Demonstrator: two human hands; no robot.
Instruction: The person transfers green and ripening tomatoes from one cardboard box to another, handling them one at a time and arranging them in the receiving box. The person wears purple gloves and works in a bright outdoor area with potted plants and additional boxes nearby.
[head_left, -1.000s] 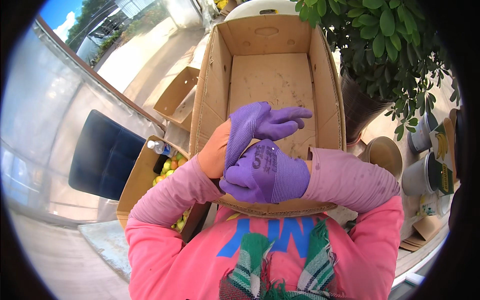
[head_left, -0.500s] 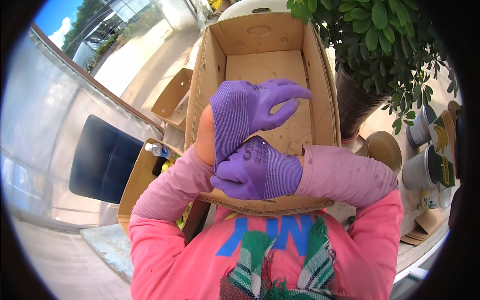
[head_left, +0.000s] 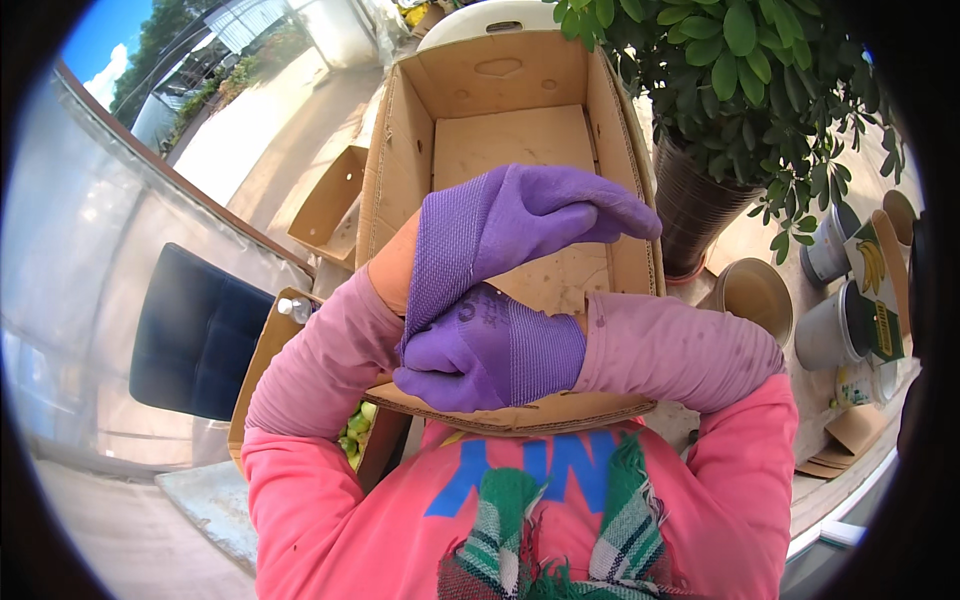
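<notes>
My left hand (head_left: 530, 215) points rightward over the large cardboard box (head_left: 490, 78), fingers extended and slightly bent, holding nothing. It wears a purple glove whose ribbed cuff (head_left: 445, 240) stretches down over the wrist, where bare skin shows at the edge. My right hand (head_left: 455, 355), gloved in purple too, is closed on that cuff just below my left hand, near the box's front edge. Both forearms are in pink sleeves.
A leafy potted plant (head_left: 705, 200) stands right of the box, near several pots (head_left: 825, 330). On the left are a smaller box (head_left: 325, 195), a box of green fruit (head_left: 355, 430) with a plastic bottle (head_left: 295, 308), a dark blue chair (head_left: 195, 330) and a plastic-sheet wall (head_left: 80, 280).
My right hand has shifted left, pulling the left glove's cuff. My left hand has risen and then stretched further right, its fingertips bending slightly down. The view has shifted a little.
</notes>
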